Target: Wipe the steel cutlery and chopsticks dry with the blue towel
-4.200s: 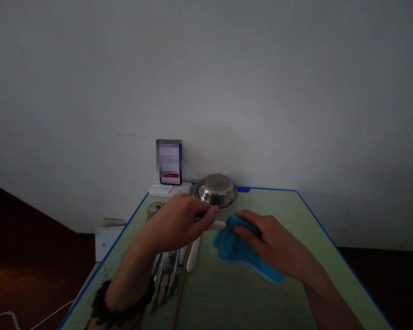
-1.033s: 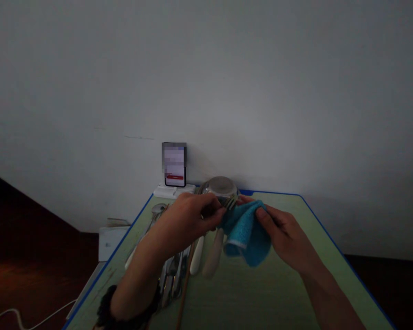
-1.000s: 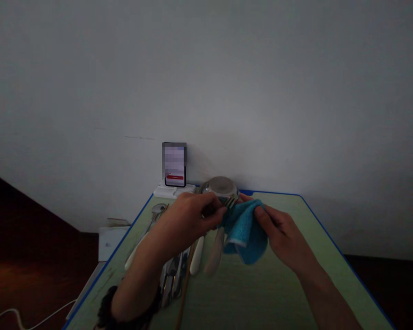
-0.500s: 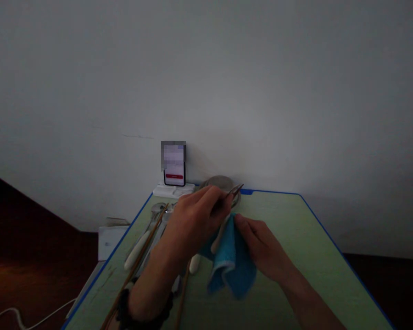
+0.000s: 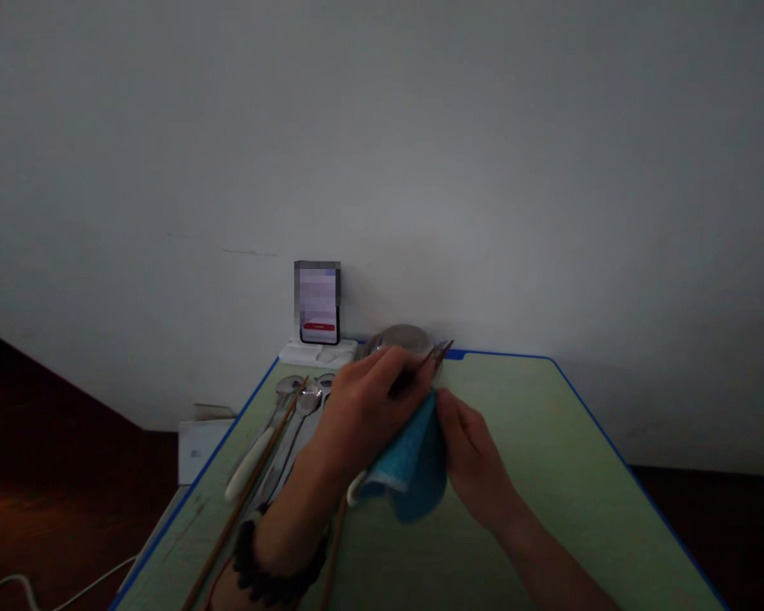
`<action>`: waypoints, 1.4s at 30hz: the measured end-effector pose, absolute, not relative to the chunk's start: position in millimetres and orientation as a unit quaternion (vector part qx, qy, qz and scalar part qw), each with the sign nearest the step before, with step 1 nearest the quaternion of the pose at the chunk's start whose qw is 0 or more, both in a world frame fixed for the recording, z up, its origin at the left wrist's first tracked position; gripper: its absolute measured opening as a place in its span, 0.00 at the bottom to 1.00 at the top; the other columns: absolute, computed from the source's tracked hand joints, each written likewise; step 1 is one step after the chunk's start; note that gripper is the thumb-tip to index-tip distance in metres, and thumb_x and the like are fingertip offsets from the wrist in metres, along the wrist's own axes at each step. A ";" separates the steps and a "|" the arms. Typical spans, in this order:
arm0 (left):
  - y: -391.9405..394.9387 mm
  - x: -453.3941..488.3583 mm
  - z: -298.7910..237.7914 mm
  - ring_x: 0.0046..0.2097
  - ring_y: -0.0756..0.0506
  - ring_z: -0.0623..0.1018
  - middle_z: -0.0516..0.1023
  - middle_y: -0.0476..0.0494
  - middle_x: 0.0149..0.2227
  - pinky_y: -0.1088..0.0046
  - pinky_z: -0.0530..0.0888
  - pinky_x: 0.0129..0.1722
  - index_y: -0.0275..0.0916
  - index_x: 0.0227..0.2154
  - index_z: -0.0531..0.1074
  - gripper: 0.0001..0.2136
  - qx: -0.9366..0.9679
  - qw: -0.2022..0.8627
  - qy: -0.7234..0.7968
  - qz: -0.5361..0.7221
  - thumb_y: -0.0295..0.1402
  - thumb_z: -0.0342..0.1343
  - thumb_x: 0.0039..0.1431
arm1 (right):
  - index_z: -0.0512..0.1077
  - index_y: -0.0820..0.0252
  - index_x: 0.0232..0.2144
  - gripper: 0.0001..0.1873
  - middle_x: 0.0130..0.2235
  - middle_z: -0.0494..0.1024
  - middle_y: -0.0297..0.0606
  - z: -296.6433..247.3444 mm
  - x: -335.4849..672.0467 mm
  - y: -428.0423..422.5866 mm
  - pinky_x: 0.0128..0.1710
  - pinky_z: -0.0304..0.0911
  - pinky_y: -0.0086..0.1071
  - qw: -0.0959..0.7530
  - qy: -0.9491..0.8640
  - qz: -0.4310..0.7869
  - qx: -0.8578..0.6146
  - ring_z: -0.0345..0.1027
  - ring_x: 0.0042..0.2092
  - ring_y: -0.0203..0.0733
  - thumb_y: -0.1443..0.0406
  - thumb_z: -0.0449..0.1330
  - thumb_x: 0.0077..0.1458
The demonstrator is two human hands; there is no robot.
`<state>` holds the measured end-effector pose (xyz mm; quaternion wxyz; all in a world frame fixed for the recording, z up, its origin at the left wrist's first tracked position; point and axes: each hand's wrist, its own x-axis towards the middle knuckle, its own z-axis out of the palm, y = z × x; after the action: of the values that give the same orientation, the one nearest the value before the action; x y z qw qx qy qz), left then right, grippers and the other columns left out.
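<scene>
My left hand (image 5: 379, 399) is closed around a fork (image 5: 444, 348), whose tines stick out past my fingers to the upper right. The rest of the fork is hidden by my hand and a blue cloth (image 5: 413, 475). My right hand (image 5: 474, 450) pinches the cloth just below the tines, and the cloth hangs down between both hands. Left of my left wrist lie spoons (image 5: 307, 400), a white-handled utensil (image 5: 248, 467) and a long wooden chopstick (image 5: 245, 501). Another thin wooden stick (image 5: 335, 543) shows partly beneath the cloth.
A phone (image 5: 319, 310) stands on a white base (image 5: 315, 352) at the table's back left. Behind my left hand is a round, greyish dish-like object (image 5: 406, 338), partly hidden. The green tabletop (image 5: 547, 458) has a blue edge and meets the wall.
The cloth has swung left and now covers the white handle that showed between my hands. My right hand has shifted slightly left and up. The left hand keeps hold of the fork.
</scene>
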<state>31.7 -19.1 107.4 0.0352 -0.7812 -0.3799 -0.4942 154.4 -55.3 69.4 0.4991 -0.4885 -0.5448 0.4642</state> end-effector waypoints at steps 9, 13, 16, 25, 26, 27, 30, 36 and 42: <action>-18.7 10.6 127.6 0.21 0.55 0.69 0.71 0.53 0.21 0.81 0.64 0.21 0.36 0.34 0.64 0.06 -0.813 -0.217 -0.415 -0.346 0.34 0.48 0.57 | 0.62 0.59 0.25 0.17 0.22 0.66 0.31 83.5 173.7 -51.0 0.25 0.51 0.28 0.372 -0.727 0.231 -0.529 0.59 0.24 0.34 0.58 0.42 0.60; -16.9 -3.3 131.6 0.20 0.55 0.69 0.69 0.54 0.18 0.81 0.63 0.22 0.37 0.31 0.66 0.10 -0.841 -0.214 -0.420 -0.266 0.36 0.43 0.61 | 0.65 0.58 0.29 0.16 0.25 0.69 0.32 92.8 185.2 -50.0 0.28 0.53 0.30 0.287 -0.780 0.183 -0.525 0.62 0.26 0.36 0.57 0.43 0.60; -16.5 -7.6 130.3 0.22 0.53 0.69 0.71 0.53 0.20 0.80 0.63 0.23 0.38 0.32 0.68 0.10 -0.858 -0.175 -0.430 -0.220 0.37 0.44 0.60 | 0.65 0.58 0.30 0.17 0.27 0.71 0.34 96.2 189.4 -50.7 0.29 0.54 0.31 0.249 -0.794 0.165 -0.530 0.64 0.28 0.37 0.56 0.43 0.60; -19.2 -10.9 129.7 0.20 0.54 0.69 0.72 0.51 0.17 0.82 0.63 0.22 0.36 0.20 0.69 0.18 -0.881 -0.305 -0.355 -0.074 0.36 0.41 0.61 | 0.64 0.58 0.29 0.15 0.28 0.72 0.34 100.2 187.4 -57.3 0.29 0.54 0.31 0.176 -0.817 0.175 -0.520 0.66 0.30 0.38 0.57 0.44 0.60; -19.6 -8.9 129.8 0.19 0.55 0.70 0.72 0.51 0.17 0.82 0.63 0.21 0.36 0.20 0.69 0.18 -0.881 -0.323 -0.341 -0.059 0.35 0.41 0.60 | 0.64 0.58 0.29 0.15 0.28 0.72 0.34 98.9 185.8 -57.5 0.30 0.54 0.31 0.175 -0.818 0.178 -0.518 0.66 0.30 0.38 0.57 0.44 0.60; -20.0 -6.3 129.5 0.20 0.54 0.70 0.72 0.51 0.17 0.82 0.64 0.22 0.35 0.20 0.69 0.17 -0.884 -0.330 -0.328 -0.051 0.34 0.41 0.60 | 0.64 0.58 0.30 0.15 0.29 0.72 0.34 97.7 184.1 -57.5 0.30 0.54 0.31 0.177 -0.817 0.181 -0.517 0.66 0.30 0.38 0.58 0.43 0.60; -20.0 2.4 126.8 0.20 0.54 0.70 0.72 0.50 0.17 0.81 0.64 0.24 0.34 0.18 0.67 0.17 -0.896 -0.307 -0.314 -0.065 0.30 0.42 0.60 | 0.64 0.59 0.30 0.16 0.29 0.72 0.36 95.9 179.6 -57.2 0.30 0.54 0.32 0.193 -0.801 0.191 -0.534 0.66 0.31 0.39 0.58 0.41 0.61; -18.6 5.0 125.8 0.18 0.56 0.67 0.68 0.53 0.15 0.82 0.62 0.23 0.35 0.16 0.65 0.16 -0.907 -0.265 -0.303 -0.119 0.27 0.43 0.58 | 0.64 0.58 0.31 0.16 0.31 0.72 0.36 103.9 178.1 -63.3 0.32 0.56 0.32 0.241 -0.773 0.267 -0.523 0.65 0.32 0.38 0.59 0.40 0.61; -19.9 3.7 130.3 0.19 0.55 0.68 0.69 0.52 0.15 0.81 0.63 0.24 0.35 0.17 0.67 0.17 -0.910 -0.231 -0.315 -0.137 0.29 0.43 0.60 | 0.66 0.58 0.36 0.08 0.36 0.73 0.36 106.5 184.9 -63.3 0.37 0.58 0.33 0.254 -0.770 0.293 -0.507 0.66 0.37 0.39 0.62 0.51 0.55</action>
<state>3.7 -19.9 130.3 -0.2309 -0.9102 -0.3152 -0.1374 184.9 -63.3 106.5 0.2544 -0.5072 -0.7697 0.2925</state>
